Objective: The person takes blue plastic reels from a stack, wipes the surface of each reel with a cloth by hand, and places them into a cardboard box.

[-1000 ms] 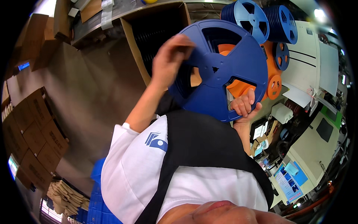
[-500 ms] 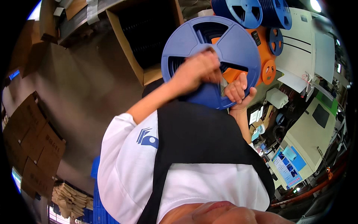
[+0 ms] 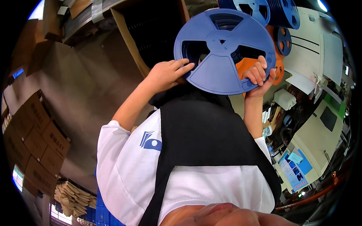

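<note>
Upper centre of the frame: a large blue reel [image 3: 225, 51], flat face toward the camera, is held up between both hands. The left hand [image 3: 166, 74] lies against its lower left rim, fingers extended and only lightly curled, pressing rather than clasping. The right hand [image 3: 259, 75] is closed around the lower right rim, fingers hooked over the edge.

Progress, as a judgement: the reel is in hand and raised clear of any surface; it is not yet placed anywhere, so its setting down remains outstanding.

Containers: an open cardboard box [image 3: 151, 34] stands directly behind the reel, upper centre-left; its interior is dark and contents cannot be made out. Further blue reels [image 3: 264, 9] sit at the top right edge, with an orange reel [image 3: 277, 56] partly hidden behind the held one. Flattened cartons [image 3: 36, 132] are stacked at the left edge.
</note>
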{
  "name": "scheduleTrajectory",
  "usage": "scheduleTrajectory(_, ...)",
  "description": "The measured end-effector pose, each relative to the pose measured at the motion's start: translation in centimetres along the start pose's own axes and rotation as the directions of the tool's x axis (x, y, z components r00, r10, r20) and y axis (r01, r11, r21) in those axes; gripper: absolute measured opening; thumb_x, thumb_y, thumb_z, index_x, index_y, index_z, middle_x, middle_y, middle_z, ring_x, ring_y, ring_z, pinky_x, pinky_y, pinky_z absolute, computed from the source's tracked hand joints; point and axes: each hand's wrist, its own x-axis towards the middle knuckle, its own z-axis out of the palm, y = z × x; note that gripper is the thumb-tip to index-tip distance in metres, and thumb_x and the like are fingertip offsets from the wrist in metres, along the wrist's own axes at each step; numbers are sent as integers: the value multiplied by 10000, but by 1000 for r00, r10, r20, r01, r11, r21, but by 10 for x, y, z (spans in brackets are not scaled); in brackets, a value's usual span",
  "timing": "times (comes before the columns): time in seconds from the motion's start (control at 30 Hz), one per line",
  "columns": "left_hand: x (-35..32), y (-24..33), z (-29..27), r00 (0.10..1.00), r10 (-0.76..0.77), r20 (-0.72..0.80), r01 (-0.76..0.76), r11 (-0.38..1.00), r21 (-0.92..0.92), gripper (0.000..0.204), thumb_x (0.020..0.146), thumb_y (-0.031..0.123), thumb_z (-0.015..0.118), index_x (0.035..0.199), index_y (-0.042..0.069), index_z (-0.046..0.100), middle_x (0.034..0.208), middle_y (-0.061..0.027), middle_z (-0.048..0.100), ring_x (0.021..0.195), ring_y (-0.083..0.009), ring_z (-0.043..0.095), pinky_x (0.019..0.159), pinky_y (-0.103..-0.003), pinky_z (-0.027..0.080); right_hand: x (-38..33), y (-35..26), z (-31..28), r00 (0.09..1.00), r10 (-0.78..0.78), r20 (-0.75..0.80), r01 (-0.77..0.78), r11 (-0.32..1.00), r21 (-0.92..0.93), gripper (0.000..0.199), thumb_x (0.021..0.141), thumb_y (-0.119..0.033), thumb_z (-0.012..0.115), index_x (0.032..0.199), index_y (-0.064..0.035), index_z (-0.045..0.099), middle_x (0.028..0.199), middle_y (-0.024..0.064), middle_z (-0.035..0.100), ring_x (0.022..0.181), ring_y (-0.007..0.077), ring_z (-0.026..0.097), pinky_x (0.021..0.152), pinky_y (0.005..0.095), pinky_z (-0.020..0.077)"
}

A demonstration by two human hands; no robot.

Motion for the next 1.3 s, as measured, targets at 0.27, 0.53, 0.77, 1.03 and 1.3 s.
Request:
scheduleTrajectory(0.27, -20, -12, 16, 962, -198, -189, 124, 930, -345, 312, 770, 15, 645, 1069, 47, 562, 958, -74, 618, 842, -216, 621, 716, -290, 495, 19, -6, 18, 934, -134, -332, -62, 853, -518, 712, 891, -487, 490, 1316, 66, 347, 993, 147, 576, 951, 285, 574, 817, 362, 484)
scheduleTrajectory(0.53, -57, -39, 24, 692, -675, 255, 146, -214, -966, 320, 866, 266, 596, 1117, 68, 572, 916, -42, 627, 681, -106, 577, 449, -186, 396, -7, -25, -8, 930, -123, -346, -101, 820, -564, 429, 958, -318, 439, 1174, 52, 465, 681, 14, 423, 559, 84, 387, 517, 224, 339)
scheduleTrajectory(0.77, -79, -51, 29, 725, -624, 290, 54, -368, -928, 422, 828, 344, 637, 1138, 73, 545, 952, -50, 627, 758, -131, 600, 500, -208, 430, -17, -20, -23, 915, -102, -390, -66, 917, -394, 362, 952, -285, 450, 1111, 38, 489, 665, 6, 399, 552, 82, 383, 509, 222, 344)
scheduleTrajectory(1.03, -79, -50, 42, 621, -720, 312, 4, -395, -919, 451, 794, 376, 669, 1120, 88, 551, 946, -51, 620, 779, -144, 599, 518, -217, 429, -15, -16, -26, 916, -74, -393, -93, 916, -389, 347, 939, -275, 461, 1089, 33, 517, 667, 6, 428, 548, 81, 384, 507, 223, 341)
scheduleTrajectory(1.3, -91, -55, 17, 651, -706, 280, 83, -301, -950, 394, 839, 316, 624, 1142, 76, 546, 940, -52, 605, 743, -128, 583, 474, -218, 403, -20, -16, -33, 900, -89, -427, -99, 912, -397, 350, 943, -278, 453, 1084, 36, 517, 675, 13, 438, 560, 87, 396, 517, 226, 362)
